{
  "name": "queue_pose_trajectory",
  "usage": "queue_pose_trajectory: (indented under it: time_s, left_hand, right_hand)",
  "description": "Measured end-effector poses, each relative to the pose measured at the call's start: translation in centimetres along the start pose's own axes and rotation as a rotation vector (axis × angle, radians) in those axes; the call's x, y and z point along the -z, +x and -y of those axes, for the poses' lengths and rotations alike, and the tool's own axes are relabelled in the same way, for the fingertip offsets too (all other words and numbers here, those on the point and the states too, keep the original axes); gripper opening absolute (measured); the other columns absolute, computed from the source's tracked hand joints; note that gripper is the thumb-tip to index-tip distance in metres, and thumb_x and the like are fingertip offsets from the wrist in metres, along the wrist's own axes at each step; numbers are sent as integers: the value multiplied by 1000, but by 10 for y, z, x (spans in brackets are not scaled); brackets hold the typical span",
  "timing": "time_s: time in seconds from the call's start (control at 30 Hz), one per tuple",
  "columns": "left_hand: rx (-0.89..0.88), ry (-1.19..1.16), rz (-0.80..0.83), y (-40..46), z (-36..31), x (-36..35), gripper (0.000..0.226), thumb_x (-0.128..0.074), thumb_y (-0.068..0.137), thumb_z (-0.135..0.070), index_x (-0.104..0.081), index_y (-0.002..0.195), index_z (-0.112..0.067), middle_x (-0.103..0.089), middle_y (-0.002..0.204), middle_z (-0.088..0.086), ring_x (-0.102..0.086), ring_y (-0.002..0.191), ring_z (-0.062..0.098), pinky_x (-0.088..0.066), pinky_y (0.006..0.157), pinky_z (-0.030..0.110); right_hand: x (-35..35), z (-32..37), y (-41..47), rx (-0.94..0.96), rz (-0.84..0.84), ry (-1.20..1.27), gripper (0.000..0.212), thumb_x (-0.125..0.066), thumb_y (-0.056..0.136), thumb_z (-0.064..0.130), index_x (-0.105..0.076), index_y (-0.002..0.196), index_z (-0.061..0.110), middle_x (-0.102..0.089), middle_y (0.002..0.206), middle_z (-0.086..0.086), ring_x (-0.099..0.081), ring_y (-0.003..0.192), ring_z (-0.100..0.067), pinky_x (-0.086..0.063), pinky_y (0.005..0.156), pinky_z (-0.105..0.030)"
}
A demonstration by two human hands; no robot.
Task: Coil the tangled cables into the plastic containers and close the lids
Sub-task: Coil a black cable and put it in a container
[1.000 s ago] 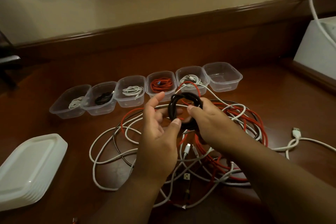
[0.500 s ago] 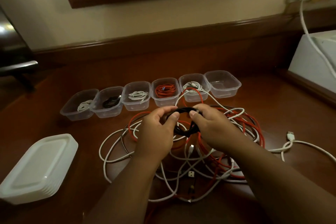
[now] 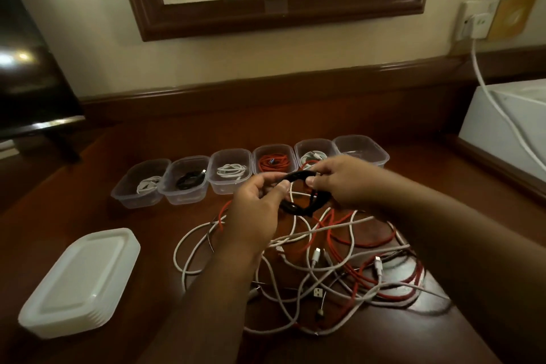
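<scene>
Above the heap of loose cables (image 3: 339, 260) on the counter (image 3: 74, 210), both hands hold a coiled black cable (image 3: 298, 195) in the air, just in front of the row of six plastic containers (image 3: 233, 170). The left hand (image 3: 257, 210) pinches the near-left side of the coil between thumb and curled fingers; the right hand (image 3: 339, 180) pinches the far-right side the same way, so each grip is closed on the coil and nothing else. Five containers already hold a coiled cable; the one at the right end (image 3: 362, 149) looks empty (its floor is partly hidden by the right hand), and it is the likely home for this coil. The stack of lids (image 3: 79, 278) sits well apart at the near left.

The main risk is the coil springing open: it is held at only two points, and if either grip relaxes while it is carried over, the loops could fan out and drop back into the heap. A trailing end could also still be caught among the white and red strands below, though I cannot tell whether one is; if so, it would drag the heap along. A coil wider than the container would ride up on the rim and stop the lid from closing. The light containers stand close together, so a knock from the wrist could shift one.
</scene>
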State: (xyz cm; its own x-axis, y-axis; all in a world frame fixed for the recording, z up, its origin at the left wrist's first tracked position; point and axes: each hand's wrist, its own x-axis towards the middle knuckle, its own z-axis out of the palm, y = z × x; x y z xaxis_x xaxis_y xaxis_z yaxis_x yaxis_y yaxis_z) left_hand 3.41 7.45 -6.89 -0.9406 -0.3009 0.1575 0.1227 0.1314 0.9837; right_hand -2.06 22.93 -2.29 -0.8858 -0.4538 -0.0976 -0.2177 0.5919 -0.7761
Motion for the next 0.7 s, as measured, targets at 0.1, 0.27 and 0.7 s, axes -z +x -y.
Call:
queue_pose_trajectory:
  time_s: [0.1,0.27,0.7]
  left_hand:
    - [-28,39,23,28,-10,17,21,-50,102,-22,-70,96,-26,-70,87,0,-67,81,15,-52,72,31]
    - [-141,470,-53,92,20,42,14,-55,98,-20,-68,98,-23,-69,94,2,-64,83,14,-51,71,30]
    - [-294,1197,-34,142,80,27,33,-55,93,-51,-65,113,-27,-63,119,-8,-54,114,15,-37,99,42]
  right_hand:
    - [22,17,16,64,-33,-171,16,-50,102,23,-63,108,16,-64,89,-4,-58,70,-11,-45,60,-20]
    - [31,11,81,85,-151,-243,19,-54,101,25,-67,107,13,-68,96,-17,-58,73,-20,-47,64,-30]
    - [-14,-22,194,88,-151,-504,25,-59,97,22,-55,121,15,-62,111,-8,-61,93,-22,-59,81,-41]
